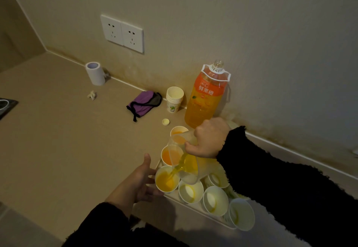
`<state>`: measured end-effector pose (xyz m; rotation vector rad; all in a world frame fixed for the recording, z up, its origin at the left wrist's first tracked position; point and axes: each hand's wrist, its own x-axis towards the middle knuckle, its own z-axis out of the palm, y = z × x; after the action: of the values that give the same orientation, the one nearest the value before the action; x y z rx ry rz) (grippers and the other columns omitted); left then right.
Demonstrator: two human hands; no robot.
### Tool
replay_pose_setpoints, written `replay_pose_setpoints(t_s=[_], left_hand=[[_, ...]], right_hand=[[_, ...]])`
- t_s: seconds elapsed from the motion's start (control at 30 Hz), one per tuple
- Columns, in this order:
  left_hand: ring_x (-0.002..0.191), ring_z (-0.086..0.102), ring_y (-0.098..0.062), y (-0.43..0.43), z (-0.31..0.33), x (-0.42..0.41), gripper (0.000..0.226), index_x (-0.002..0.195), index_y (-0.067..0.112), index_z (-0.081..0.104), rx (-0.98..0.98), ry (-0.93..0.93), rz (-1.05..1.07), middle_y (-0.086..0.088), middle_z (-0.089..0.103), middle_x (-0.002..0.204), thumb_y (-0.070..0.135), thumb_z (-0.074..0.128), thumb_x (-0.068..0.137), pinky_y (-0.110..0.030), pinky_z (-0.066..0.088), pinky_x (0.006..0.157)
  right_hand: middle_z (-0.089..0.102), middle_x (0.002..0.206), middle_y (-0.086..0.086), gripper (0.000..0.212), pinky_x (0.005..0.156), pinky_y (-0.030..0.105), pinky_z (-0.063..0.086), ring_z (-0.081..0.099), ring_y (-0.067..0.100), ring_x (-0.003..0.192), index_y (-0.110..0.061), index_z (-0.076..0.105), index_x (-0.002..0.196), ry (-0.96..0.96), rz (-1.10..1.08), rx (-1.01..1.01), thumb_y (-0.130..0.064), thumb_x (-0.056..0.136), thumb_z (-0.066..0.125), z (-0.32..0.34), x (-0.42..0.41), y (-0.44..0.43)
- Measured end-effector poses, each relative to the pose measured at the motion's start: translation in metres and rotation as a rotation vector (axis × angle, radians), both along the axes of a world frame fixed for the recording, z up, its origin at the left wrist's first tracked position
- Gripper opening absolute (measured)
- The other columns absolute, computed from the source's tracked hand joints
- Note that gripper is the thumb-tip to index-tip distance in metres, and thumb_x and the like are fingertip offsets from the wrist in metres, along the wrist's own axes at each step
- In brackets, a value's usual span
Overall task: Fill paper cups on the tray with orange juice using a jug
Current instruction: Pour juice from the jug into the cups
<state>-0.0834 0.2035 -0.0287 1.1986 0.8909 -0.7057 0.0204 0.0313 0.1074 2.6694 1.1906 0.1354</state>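
My right hand (pixel 208 139) grips the handle of a clear plastic jug (pixel 190 164), tilted down to the left. Orange juice streams from its spout into a paper cup (pixel 167 182) at the tray's near-left side. My left hand (pixel 136 183) rests against that cup's left side, fingers spread around it. Two cups behind it hold juice (pixel 171 154) (pixel 179 133). Several white cups (pixel 190 191) (pixel 215 200) (pixel 241 213) to the right hold only a trace of juice. The white tray (pixel 193 206) shows under them; my right sleeve hides its far side.
A large uncapped orange juice bottle (pixel 205 99) stands by the wall, its cap (pixel 165 122) on the counter. A stack of spare paper cups (pixel 174 99), a purple cloth pouch (pixel 144 102), a white roll (pixel 95 73) and a crumpled scrap (pixel 92 94) lie further left. Wall sockets (pixel 122 33) are above.
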Motion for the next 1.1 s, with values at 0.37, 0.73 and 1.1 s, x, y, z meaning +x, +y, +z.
replay_pose_setpoints(t_s=[0.37, 0.73, 1.1], left_hand=[[0.098, 0.064, -0.041, 0.000, 0.002, 0.004, 0.075, 0.114, 0.011, 0.049, 0.023, 0.015, -0.016, -0.015, 0.059, 0.102, 0.071, 0.010, 0.089, -0.046, 0.038, 0.087], [0.098, 0.064, -0.042, 0.000, 0.013, 0.005, 0.079, 0.125, 0.011, 0.048, 0.014, 0.013, -0.050, -0.024, 0.053, 0.125, 0.071, 0.012, 0.089, -0.048, 0.041, 0.086], [0.092, 0.065, -0.039, -0.002, 0.018, 0.002, 0.073, 0.118, 0.013, 0.049, 0.008, -0.004, -0.032, -0.023, 0.054, 0.125, 0.070, 0.012, 0.090, -0.049, 0.039, 0.090]], right_hand=[[0.029, 0.048, 0.001, 0.065, 0.047, 0.025, 0.018, 0.031, 0.020, 0.047, -0.012, 0.033, 0.050, 0.004, 0.018, 0.012, -0.064, 0.061, -0.003, 0.003, -0.001, 0.002], [0.031, 0.048, 0.001, 0.068, 0.048, 0.024, 0.019, 0.031, 0.019, 0.047, -0.014, 0.042, 0.056, 0.002, 0.036, 0.008, -0.063, 0.060, -0.005, 0.008, -0.002, 0.005], [0.015, 0.040, -0.002, 0.059, 0.045, 0.019, 0.013, 0.021, 0.018, 0.037, -0.014, 0.032, 0.043, -0.012, 0.008, -0.031, -0.063, 0.069, 0.013, 0.009, -0.005, 0.009]])
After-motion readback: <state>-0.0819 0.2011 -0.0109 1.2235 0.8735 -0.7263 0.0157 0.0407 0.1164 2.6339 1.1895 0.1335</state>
